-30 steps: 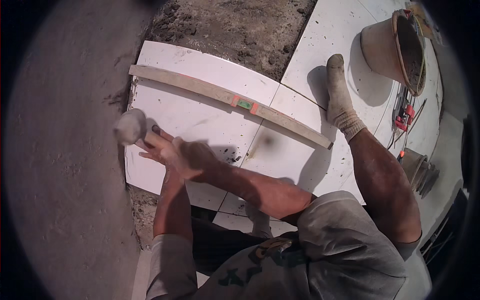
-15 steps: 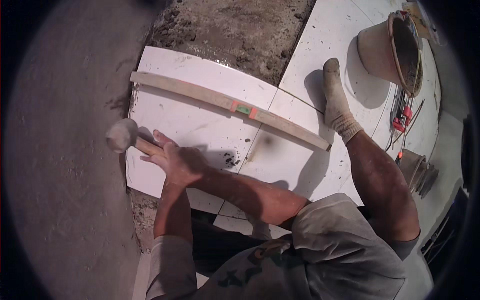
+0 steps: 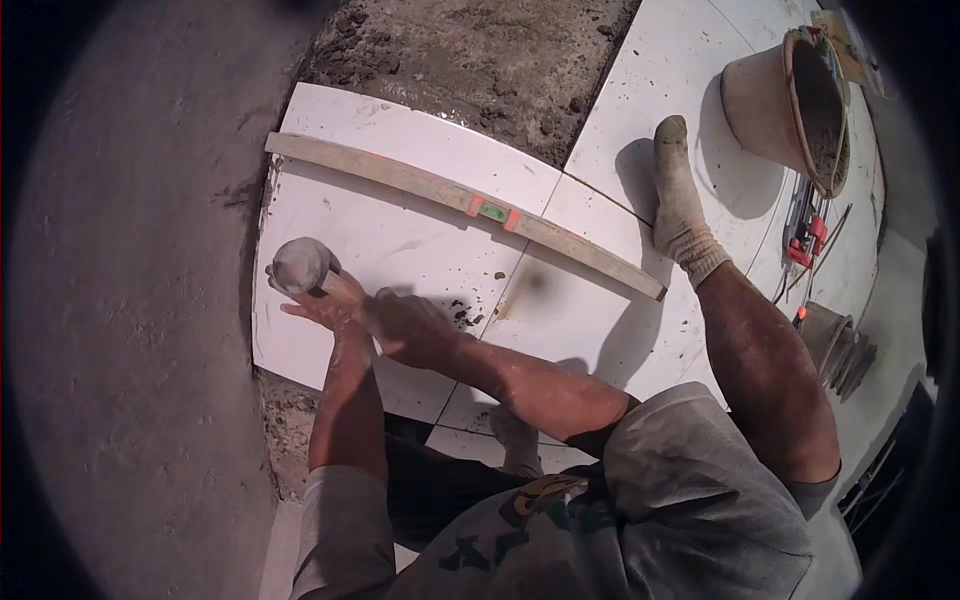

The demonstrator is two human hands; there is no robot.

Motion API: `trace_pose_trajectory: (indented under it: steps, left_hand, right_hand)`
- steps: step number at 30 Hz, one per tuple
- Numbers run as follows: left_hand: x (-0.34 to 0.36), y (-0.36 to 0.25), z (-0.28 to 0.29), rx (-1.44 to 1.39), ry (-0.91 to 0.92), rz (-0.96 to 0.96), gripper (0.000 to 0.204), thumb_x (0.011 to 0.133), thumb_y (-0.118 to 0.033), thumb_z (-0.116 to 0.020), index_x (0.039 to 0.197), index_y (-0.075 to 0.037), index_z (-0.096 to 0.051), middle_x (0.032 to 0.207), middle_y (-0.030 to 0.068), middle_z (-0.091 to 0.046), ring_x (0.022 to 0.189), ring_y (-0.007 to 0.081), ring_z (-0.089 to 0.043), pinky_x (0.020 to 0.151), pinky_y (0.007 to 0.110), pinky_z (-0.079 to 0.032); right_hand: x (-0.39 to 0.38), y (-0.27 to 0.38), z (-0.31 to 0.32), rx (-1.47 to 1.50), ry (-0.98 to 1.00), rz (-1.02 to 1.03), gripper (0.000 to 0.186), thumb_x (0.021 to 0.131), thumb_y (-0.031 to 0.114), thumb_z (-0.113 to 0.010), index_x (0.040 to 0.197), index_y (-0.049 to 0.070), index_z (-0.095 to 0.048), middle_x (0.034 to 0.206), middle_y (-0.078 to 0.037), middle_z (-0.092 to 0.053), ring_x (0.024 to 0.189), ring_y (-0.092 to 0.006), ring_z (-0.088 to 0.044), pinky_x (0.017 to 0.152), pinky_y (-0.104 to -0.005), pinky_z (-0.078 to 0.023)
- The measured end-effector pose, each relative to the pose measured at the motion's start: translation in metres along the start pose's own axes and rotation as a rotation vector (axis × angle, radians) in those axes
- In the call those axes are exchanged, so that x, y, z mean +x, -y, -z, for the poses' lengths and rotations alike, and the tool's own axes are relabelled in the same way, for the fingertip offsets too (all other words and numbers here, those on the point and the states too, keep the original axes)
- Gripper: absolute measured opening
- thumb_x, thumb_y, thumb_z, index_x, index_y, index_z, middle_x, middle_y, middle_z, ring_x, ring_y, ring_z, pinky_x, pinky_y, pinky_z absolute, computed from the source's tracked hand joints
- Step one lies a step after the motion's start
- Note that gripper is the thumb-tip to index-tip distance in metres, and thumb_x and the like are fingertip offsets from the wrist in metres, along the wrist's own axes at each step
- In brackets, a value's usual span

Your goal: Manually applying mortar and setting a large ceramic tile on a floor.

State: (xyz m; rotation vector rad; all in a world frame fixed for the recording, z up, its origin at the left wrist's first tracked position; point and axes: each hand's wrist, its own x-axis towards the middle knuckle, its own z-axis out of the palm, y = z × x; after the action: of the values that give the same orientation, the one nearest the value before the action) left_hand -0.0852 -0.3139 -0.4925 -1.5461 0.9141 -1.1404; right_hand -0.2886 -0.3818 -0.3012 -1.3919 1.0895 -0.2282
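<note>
My right hand (image 3: 408,328) is closed around the handle of a mallet (image 3: 301,264) with a rounded grey head. The mallet head hangs over my left hand (image 3: 328,308) and hides part of it. That left hand has its fingers spread and rests on a large white floor tile (image 3: 430,260) beside the wall. Across the tile, beyond both hands, lies a long spirit level (image 3: 385,178) with a green vial between orange ends. It reaches over the joint onto the neighbouring tile on the right. Dark mortar crumbs (image 3: 462,314) are scattered just right of my right hand.
A grey wall (image 3: 150,300) runs along the left. Past the tile's far edge lies rough wet mortar (image 3: 450,60). My socked foot (image 3: 675,185) stands on tiles at right, near a mortar bucket (image 3: 770,105), red-handled tools (image 3: 808,243) and a smaller bucket (image 3: 825,335).
The mallet has swung to the right, away from the wall, and its head is now over my left hand. My right hand has moved right with it. The spirit level lies unchanged.
</note>
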Motion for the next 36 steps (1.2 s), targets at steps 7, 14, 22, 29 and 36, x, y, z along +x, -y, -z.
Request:
trace_pose_trajectory:
  steps: [7, 14, 22, 29, 36]
  left_hand:
    - [0.024, 0.032, 0.027, -1.346, 0.333, 0.230, 0.084, 0.089, -0.050, -0.054, 0.151, -0.007, -0.018, 0.155, 0.0183, -0.022, 0.145, 0.0296, -0.020, 0.116, 0.055, -0.016]
    - [0.058, 0.071, 0.063, -1.379, 0.494, 0.203, 0.092, 0.086, -0.056, -0.054, 0.151, -0.004, -0.015, 0.157, 0.0194, -0.017, 0.146, 0.0330, -0.014, 0.113, 0.059, -0.015]
    - [0.061, 0.085, 0.067, -1.586, 0.311, 0.183, 0.097, 0.085, -0.056, -0.056, 0.151, -0.001, -0.013, 0.157, 0.0209, -0.014, 0.147, 0.0361, -0.010, 0.111, 0.065, -0.014]
    - [0.068, 0.085, 0.082, -1.484, 0.604, 0.235, 0.087, 0.088, -0.043, -0.053, 0.151, 0.000, -0.013, 0.157, 0.0223, -0.013, 0.147, 0.0385, -0.009, 0.111, 0.066, -0.011]
    - [0.076, 0.094, 0.083, -1.470, 0.597, 0.262, 0.069, 0.095, -0.032, -0.042, 0.150, 0.001, -0.017, 0.155, 0.0239, -0.016, 0.145, 0.0397, -0.013, 0.111, 0.065, -0.015]
  right_hand:
    - [0.004, 0.008, 0.006, -0.030, 0.019, 0.069, 0.029, 0.092, 0.026, -0.052, 0.100, -0.002, -0.053, 0.084, -0.024, -0.063, 0.081, -0.0436, -0.064, 0.075, -0.0503, -0.049]
    - [0.012, -0.014, -0.003, -0.097, 0.057, -0.021, 0.021, 0.096, 0.021, -0.047, 0.097, 0.001, -0.054, 0.076, -0.019, -0.061, 0.080, -0.0396, -0.066, 0.070, -0.0486, -0.052]
    - [0.015, 0.012, 0.029, -0.668, -0.066, 0.233, 0.019, 0.090, 0.026, -0.055, 0.092, 0.008, -0.061, 0.087, -0.014, -0.055, 0.079, -0.0297, -0.062, 0.058, -0.0412, -0.054]
    - [-0.008, -0.010, 0.145, -0.888, -0.471, 0.107, 0.037, 0.082, 0.030, -0.067, 0.110, 0.007, -0.056, 0.093, -0.015, -0.052, 0.094, -0.0335, -0.054, 0.080, -0.0434, -0.047]
    - [-0.035, -0.029, 0.156, -0.833, -0.298, -0.071, 0.030, 0.085, 0.025, -0.064, 0.110, 0.011, -0.056, 0.092, -0.015, -0.052, 0.087, -0.0325, -0.057, 0.067, -0.0444, -0.051]
